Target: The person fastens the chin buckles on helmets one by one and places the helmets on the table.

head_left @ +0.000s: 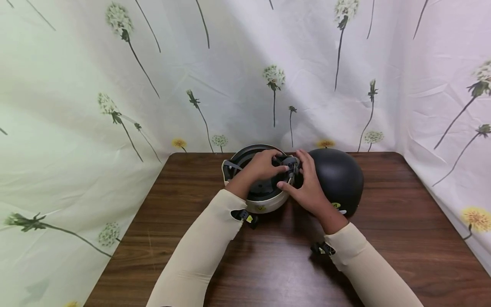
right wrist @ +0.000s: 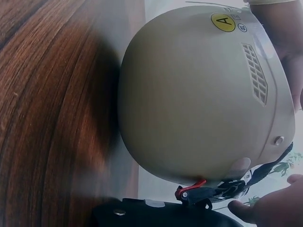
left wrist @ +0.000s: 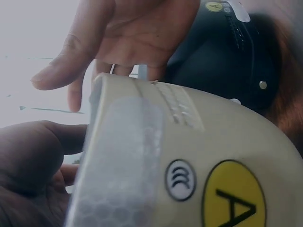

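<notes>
A cream helmet (head_left: 266, 206) lies upturned on the table in the head view, its dark padded inside facing up. My left hand (head_left: 264, 166) reaches over its opening, thumb tip right at the bunched grey strap (head_left: 290, 163) by the right rim. A gap shows between that thumb and the bent forefinger. My right hand (head_left: 308, 187) stands on the strap's other side, fingers extended and thumb apart. In the right wrist view, a black buckle (right wrist: 196, 193) with a red lever hangs outside the cream shell, close to my right thumb (right wrist: 246, 210).
A black helmet (head_left: 339, 179) sits dome up just right of the cream one, partly behind my right hand. Both are near the back edge of the brown wooden table (head_left: 268, 273). A white flower-print cloth (head_left: 238, 85) hangs behind and at the sides.
</notes>
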### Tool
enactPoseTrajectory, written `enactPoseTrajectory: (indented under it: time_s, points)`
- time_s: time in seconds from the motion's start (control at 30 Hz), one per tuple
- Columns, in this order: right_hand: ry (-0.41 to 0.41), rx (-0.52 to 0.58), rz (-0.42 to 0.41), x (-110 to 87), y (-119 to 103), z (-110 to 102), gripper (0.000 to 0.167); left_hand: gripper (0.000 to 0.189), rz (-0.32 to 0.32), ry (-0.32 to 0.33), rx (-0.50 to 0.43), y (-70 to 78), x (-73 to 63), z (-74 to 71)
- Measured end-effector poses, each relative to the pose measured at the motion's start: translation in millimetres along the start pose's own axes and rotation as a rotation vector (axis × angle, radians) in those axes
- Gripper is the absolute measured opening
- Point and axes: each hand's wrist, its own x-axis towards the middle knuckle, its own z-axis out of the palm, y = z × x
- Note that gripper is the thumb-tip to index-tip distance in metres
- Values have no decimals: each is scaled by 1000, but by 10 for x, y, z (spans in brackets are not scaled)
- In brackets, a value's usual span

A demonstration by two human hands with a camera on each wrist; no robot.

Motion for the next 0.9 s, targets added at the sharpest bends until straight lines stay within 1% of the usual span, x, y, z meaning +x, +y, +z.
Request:
enactPoseTrajectory:
  time_s: [0.17,0.37,0.57,0.77,0.9]
  points:
    - [-8,9,2,4,-9,3,102,61,-25,4,29,28,42,59]
    - [-13,0,11,-3,-26,15,103,53,-38,14,85,94,74,112]
    - [-15,-1,18,-15,-18,28,102,47,-72,24,129,146,87,161]
    - [-17,4,22,-21,0,37,102,44,-103,32,134,160,85,192]
    - [-23,14,27,-26,-3,39,103,43,-128,23,131,155,81,216]
